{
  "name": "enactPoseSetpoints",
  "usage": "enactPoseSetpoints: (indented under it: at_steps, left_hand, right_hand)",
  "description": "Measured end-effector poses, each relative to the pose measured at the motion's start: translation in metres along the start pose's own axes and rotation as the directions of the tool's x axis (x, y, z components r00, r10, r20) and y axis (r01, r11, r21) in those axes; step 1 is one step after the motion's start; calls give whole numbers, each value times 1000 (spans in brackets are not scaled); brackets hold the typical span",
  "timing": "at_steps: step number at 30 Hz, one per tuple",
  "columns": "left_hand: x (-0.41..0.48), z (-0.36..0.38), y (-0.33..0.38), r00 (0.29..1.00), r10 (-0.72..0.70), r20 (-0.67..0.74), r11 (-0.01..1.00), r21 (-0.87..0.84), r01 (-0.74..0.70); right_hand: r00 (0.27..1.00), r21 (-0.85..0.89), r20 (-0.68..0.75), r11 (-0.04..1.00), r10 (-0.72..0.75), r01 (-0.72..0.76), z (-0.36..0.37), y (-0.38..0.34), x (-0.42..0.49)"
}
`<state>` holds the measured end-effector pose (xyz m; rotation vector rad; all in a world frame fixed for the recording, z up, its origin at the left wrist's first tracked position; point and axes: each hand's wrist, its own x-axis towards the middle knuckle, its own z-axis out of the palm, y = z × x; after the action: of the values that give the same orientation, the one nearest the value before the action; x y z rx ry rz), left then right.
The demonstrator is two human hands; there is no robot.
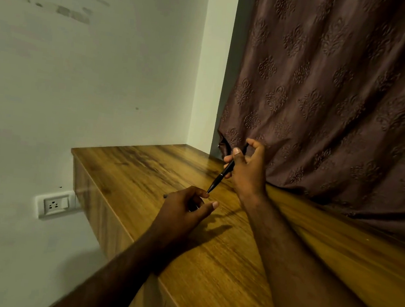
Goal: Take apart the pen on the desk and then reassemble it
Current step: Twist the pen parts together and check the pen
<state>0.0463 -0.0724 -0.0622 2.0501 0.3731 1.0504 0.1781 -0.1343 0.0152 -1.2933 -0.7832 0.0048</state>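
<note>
A slim black pen (222, 174) with a thin metal ring at its middle is held tilted above the wooden desk (158, 173), tip pointing down and left. My right hand (246, 169) grips its upper half between thumb and fingers. My left hand (185, 208) hovers just below the tip, thumb and forefinger close to it, with something small and dark partly hidden in its curled fingers. A short dark piece (165, 196) pokes out at the left of that hand.
A brown patterned curtain (342, 93) hangs over the desk's back right edge, right behind my right hand. A pale wall stands on the left, with a white power socket (55, 204) below the desk's left edge.
</note>
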Motion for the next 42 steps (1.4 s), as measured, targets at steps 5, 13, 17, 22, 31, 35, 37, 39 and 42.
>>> enactPoseSetpoints:
  at_steps: [5, 13, 17, 22, 31, 35, 37, 39, 42]
  left_hand:
    - [-2, 0, 2, 999, 10, -50, 999, -46, -13]
    - [3, 1, -6, 993, -112, -35, 993, -32, 111]
    - [6, -1, -10, 967, -241, 86, 948, -192, 254]
    - [5, -2, -6, 932, -322, 166, 895, -268, 357]
    - [6, -3, -6, 925, -327, 193, 880, -296, 372]
    - [6, -3, -6, 927, -324, 189, 871, -323, 371]
    - [6, -2, -6, 927, -329, 182, 857, -355, 374]
    - [6, -2, -6, 929, -325, 177, 851, -373, 369]
    - [5, -2, -4, 938, -308, 159, 852, -392, 347]
  right_hand:
    - [998, -30, 64, 1000, -2, 4, 7, 6, -6]
    - [968, -71, 236, 995, 84, -69, 1, 10, -6]
    - [986, -99, 164, 995, -6, 22, -7, -1, 2]
    - [988, -137, 113, 983, -103, 118, -9, -10, 7]
    - [987, -158, 122, 980, -103, 122, 0, -9, 3]
    - [982, -160, 161, 980, -97, 122, 1, -11, 2]
    - [980, -152, 166, 979, -110, 136, 2, -11, 0]
    - [983, -160, 135, 977, -123, 144, 4, -11, -1]
    - [987, -163, 121, 978, -107, 126, 6, -9, 0]
